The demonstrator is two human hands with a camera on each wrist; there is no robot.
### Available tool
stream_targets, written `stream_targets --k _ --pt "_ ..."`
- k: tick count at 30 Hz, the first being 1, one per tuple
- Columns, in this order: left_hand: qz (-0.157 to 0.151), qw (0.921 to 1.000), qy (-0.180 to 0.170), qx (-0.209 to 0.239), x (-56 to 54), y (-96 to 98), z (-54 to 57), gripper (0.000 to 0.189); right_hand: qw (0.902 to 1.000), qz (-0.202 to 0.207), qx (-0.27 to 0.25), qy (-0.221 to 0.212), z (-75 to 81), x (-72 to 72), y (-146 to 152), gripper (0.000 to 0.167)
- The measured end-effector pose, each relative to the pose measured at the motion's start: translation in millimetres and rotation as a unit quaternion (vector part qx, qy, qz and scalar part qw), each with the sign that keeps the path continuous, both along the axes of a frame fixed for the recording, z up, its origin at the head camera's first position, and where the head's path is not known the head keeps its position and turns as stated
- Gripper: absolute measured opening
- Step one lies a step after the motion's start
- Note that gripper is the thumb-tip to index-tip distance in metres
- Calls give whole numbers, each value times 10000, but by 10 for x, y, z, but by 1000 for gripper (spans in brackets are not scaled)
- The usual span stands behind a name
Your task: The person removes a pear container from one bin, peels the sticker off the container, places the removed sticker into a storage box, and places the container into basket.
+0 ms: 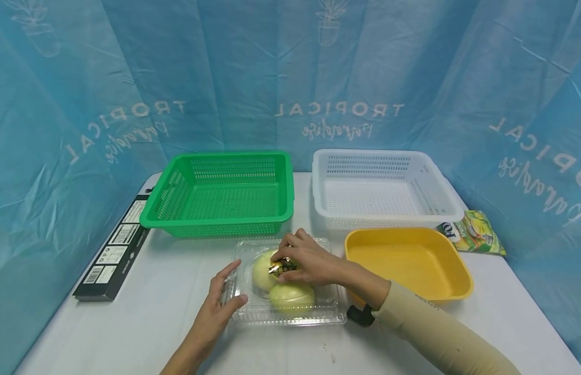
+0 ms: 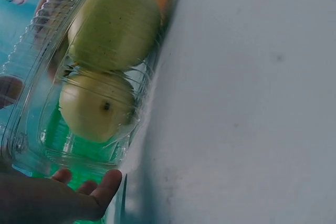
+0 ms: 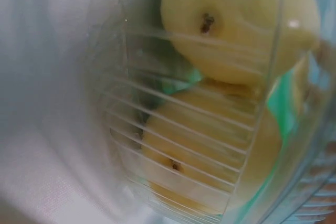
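Observation:
A clear plastic clamshell box [image 1: 245,307] lies in front of me. Through its ribbed wall show large round yellow-green fruits [image 2: 113,27], one with a dark stem spot [image 2: 106,106]. My left hand [image 1: 217,304] is at the box's left edge, its thumb and fingers spread and uncurled. Over the top, my right hand [image 1: 313,263] has bent fingers on one side of a shiny gold-and-dark label [image 1: 282,266] and the thumb on the other. Whether that label is fixed to the box is unclear. Close up in the right wrist view are two fruits [image 3: 231,30].
Behind stand a green basket [image 1: 215,227] and a white basket [image 1: 388,221]. A yellow basin [image 1: 407,260] is right of the box, near a printed green-yellow packet [image 1: 480,234]. At the left lies a long black carton [image 1: 114,255]. Blue curtains [image 1: 252,67] surround the white table [image 1: 145,323].

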State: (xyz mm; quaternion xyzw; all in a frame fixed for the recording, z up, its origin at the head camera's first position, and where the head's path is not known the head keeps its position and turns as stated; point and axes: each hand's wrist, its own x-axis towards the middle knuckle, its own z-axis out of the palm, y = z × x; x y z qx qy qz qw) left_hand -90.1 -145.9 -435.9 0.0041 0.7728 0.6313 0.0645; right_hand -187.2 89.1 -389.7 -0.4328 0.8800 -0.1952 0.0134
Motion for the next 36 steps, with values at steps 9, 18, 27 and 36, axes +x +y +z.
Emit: stream_targets --k 9,18,27,36 --pt "-149 9977 -26 -654 -37 -36 54 66 9999 -107 -70 -107 -12 -7 3 38" --pt "-237 9965 -65 -799 -44 -57 62 65 9995 -135 -221 -180 -8 2 5 37" --pt "-239 9953 137 -929 -23 -65 69 65 9978 -348 -367 -438 -26 0 9 53" --pt "-210 9948 139 -991 -23 -54 79 66 9974 -339 -467 -442 -23 -12 6 30"
